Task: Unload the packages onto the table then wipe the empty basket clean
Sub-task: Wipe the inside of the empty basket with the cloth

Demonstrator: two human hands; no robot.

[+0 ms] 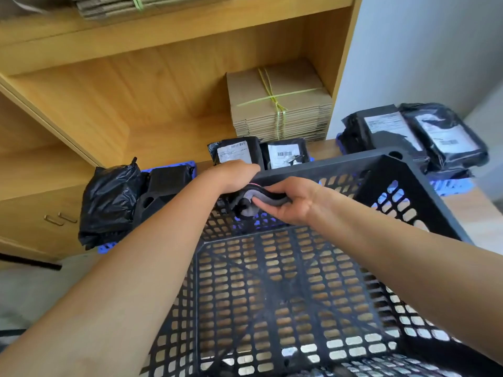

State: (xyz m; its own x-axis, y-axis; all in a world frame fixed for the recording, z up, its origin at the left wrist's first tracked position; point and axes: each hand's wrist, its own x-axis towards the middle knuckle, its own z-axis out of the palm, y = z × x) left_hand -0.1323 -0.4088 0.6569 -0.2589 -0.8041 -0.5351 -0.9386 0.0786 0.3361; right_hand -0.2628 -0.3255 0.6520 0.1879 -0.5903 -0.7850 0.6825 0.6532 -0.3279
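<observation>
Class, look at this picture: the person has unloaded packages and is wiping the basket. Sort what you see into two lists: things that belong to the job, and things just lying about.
Belongs to the job:
basket, empty
cloth, gripped by right hand
left hand, on the basket rim
packages, unloaded

Just lying about:
tied cardboard bundle
wooden shelf
black bag

The black perforated plastic basket (272,281) sits nearest, tilted up off the wooden table (473,213); both hands meet at its far rim, left hand (231,176) beside right hand (288,201), a grey folded cloth (261,204) between them; behind the rim lie two black labelled packages (258,153); further right, more black bagged packages (424,131) piled; at left, a black knotted plastic bag (109,202); behind all, a string-tied stack of flat cardboard (280,104) on the wooden shelf (136,104).
</observation>
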